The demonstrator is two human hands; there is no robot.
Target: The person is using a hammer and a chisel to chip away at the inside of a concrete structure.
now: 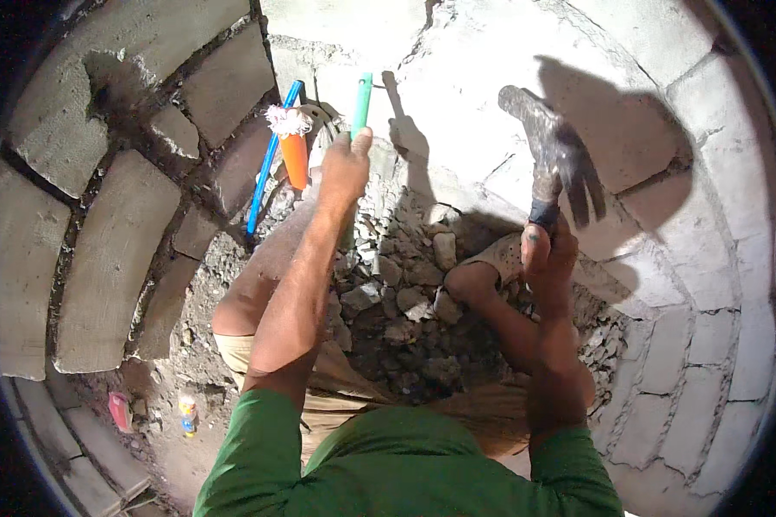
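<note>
My left hand (347, 168) is closed around a narrow green rod (362, 103) that stands up out of the fist. The rod's lower end is hidden by the hand, so its kind cannot be told. In my right hand (549, 250) is a claw hammer (553, 142), gripped by its dark handle and raised with the head up. The worn metal head is in front of the brightly lit stone surface and casts a large shadow on it. Rod and hammer are well apart. Between my legs lies a heap of broken stone (397, 297).
A blue rod (272, 164) leans left of my left hand, beside an orange tapered piece (294, 159) topped with pale tangled strands. Large stone blocks (116, 258) with dark gaps stand at left. A red packet (120, 412) and a small bottle (187, 414) lie lower left.
</note>
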